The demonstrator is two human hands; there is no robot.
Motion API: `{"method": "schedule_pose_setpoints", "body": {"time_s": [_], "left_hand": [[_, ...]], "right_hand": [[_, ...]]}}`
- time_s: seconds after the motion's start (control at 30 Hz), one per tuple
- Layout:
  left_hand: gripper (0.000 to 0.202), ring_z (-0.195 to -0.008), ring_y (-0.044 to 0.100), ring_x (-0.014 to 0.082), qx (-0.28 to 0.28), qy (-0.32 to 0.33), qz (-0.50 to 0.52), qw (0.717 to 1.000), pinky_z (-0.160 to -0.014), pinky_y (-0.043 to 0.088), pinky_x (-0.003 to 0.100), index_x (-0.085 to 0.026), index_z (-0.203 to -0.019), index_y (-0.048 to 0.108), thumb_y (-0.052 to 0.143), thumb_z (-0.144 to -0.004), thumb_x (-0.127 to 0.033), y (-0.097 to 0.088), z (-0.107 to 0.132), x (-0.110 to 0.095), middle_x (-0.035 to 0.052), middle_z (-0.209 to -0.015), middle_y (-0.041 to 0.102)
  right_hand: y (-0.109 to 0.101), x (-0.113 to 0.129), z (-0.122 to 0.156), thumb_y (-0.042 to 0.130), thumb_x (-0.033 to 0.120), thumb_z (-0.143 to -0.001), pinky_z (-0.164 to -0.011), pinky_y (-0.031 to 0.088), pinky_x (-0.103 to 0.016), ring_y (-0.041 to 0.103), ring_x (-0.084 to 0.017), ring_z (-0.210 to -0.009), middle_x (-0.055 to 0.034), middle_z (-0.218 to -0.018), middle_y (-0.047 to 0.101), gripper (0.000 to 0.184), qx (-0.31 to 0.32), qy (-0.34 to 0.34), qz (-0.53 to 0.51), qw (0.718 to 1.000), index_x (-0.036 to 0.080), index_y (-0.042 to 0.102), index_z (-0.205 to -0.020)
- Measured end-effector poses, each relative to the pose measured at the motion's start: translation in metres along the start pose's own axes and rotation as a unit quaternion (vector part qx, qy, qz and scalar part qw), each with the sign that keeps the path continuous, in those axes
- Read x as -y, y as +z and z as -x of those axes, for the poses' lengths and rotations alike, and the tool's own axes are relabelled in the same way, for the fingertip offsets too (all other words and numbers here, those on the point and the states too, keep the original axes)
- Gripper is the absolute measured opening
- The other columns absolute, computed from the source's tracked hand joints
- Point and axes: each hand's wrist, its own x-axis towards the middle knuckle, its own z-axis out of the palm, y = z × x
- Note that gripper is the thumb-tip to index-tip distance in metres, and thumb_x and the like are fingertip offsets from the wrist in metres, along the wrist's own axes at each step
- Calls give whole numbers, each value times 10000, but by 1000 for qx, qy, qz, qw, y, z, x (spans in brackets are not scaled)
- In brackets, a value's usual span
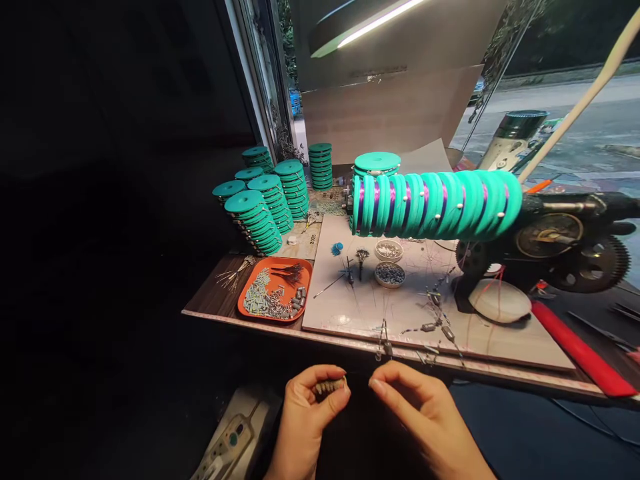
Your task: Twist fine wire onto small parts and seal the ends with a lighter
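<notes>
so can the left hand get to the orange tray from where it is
Probably yes: the orange tray sits near the table edge, ahead of the left hand, with nothing visibly blocking, though that hand holds a small ridged piece.

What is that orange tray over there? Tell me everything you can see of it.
The orange tray is shallow, probably plastic, with rounded corners and a raised rim. It sits flat on the brown tabletop, near the front edge, just left of the pale board. Inside lie short pale tubes, dark thin strands, small silvery bits and grey barrel-shaped pieces. Neither the left hand nor the right hand touches it.
</notes>
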Motion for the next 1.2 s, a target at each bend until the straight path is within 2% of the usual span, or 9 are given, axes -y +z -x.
{"method": "schedule_pose_setpoints", "body": {"time_s": [0.1, 0.2, 0.3, 0.37, 0.43, 0.63, 0.8, 0.9, 1.2], "left_hand": [[216, -613, 587, 100, 6, 41, -59, 997, -606, 453, 176, -169, -737, 698, 790, -543, -196, -2, 0, -2, 2, -642, 683], [204, -598, 602, 121, -13, 104, -131, 986, -598, 469, 190, -176, -730, 704, 765, -535, -163, -4, 0, -6, 1, -615, 688], [176, -595, 615, 139, -48, 153, -180, 971, -596, 482, 202, -185, -711, 705, 732, -541, -150, -5, 0, -12, 0, -609, 692], [161, -581, 617, 146, -61, 166, -196, 965, -582, 485, 207, -182, -696, 702, 722, -539, -149, -5, 0, -18, 1, -596, 690], [146, -571, 615, 149, -66, 169, -206, 962, -577, 485, 213, -174, -687, 699, 718, -544, -149, -5, -2, -23, 5, -586, 687], [171, -585, 608, 167, -72, 162, -215, 960, -599, 479, 246, -166, -735, 697, 709, -566, -148, -7, -5, -26, 19, -601, 681], [232, -665, 621, 188, -62, 168, -285, 942, -669, 467, 268, -194, -840, 691, 675, -619, -125, -8, -2, -21, 30, -687, 685], [288, -675, 613, 189, -46, 210, -338, 916, -656, 459, 259, -231, -867, 700, 675, -615, -94, -5, 1, -21, 22, -719, 679], [354, -675, 562, 223, -29, 261, -377, 889, -626, 412, 279, -289, -901, 719, 683, -610, -91, 3, 7, -21, 36, -706, 685]], "right_hand": [[0, 5, -4, 534, 354, -824, -521, 407, -200, 520, -131, -581, 7, -626, 572, 232, 21, -47, 47, 998, 177, 602, -691], [2, 8, -11, 495, 238, -864, -562, 417, -202, 559, -132, -596, -17, -662, 612, 174, -23, -200, 167, 965, 161, 606, -755], [8, 14, -29, 474, 148, -871, -556, 349, -248, 512, -130, -537, -23, -636, 612, 157, -133, -384, 383, 829, 153, 619, -812], [15, 19, -47, 450, 131, -873, -539, 284, -289, 459, -144, -502, -18, -561, 582, 237, -167, -412, 502, 742, 167, 623, -714], [21, 23, -65, 435, 113, -864, -542, 252, -314, 448, -164, -517, -28, -522, 559, 316, -163, -394, 555, 714, 175, 592, -597], [16, 28, -65, 449, 157, -871, -558, 296, -329, 499, -201, -574, -56, -598, 622, 250, -149, -384, 533, 739, 167, 636, -705], [-1, 24, -19, 509, 192, -855, -665, 467, -269, 627, -188, -726, -62, -838, 681, 141, -81, -308, 282, 905, 203, 615, -948], [-1, 16, -5, 549, 230, -837, -580, 499, -208, 645, -163, -647, -27, -761, 685, 107, -2, -217, 202, 955, 225, 653, -860], [12, 0, -4, 530, 191, -841, -590, 509, -198, 652, -154, -642, -37, -733, 687, 131, 20, -220, 171, 960, 187, 660, -824]]}}
